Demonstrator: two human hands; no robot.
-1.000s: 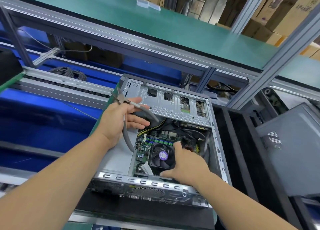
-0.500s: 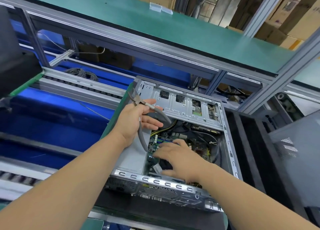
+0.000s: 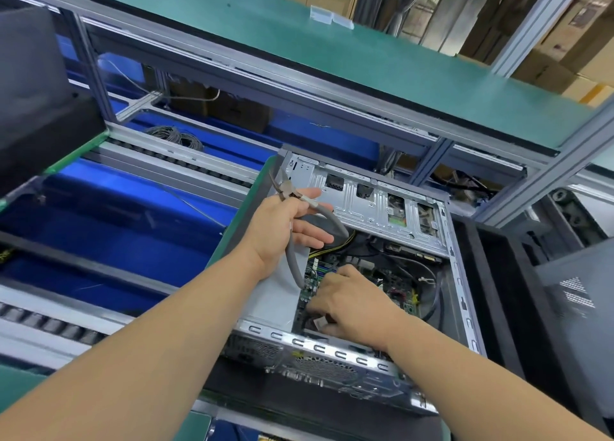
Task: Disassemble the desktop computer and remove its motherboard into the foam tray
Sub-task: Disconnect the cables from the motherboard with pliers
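**Here: open case on the bench, both hands in it**

Surface and room: a workbench with a green edge (image 3: 255, 191) carries the desktop computer case (image 3: 365, 354), lying on its side with the panel off. Over it runs a green shelf (image 3: 349, 58) on a grey aluminium frame (image 3: 545, 174). To the left, blue bins (image 3: 109, 214) sit beside a roller track (image 3: 179, 164), with a coil of grey cable (image 3: 174, 136) behind. Cardboard boxes (image 3: 571, 65) are stacked at the far right. A black foam tray (image 3: 491, 274) lies just right of the case, and a grey perforated panel (image 3: 578, 294) stands beyond it.

Arms: both forearms are bare and reach forward from the bottom edge, the left crossing above the case's near-left corner, the right going in over the near rim.

Hands: the left hand (image 3: 282, 228) is held above the case, thumb and fingers around the grey-handled pliers (image 3: 295, 221), handles spread, nose pointing up and left. The right hand (image 3: 349, 301) is down inside the case, fingers curled over the motherboard (image 3: 395, 284); what they grip is hidden, cannot tell. The motherboard sits in the case bottom, yellow and black wires (image 3: 335, 249) at its far edge, under the silver drive cage (image 3: 378, 204).
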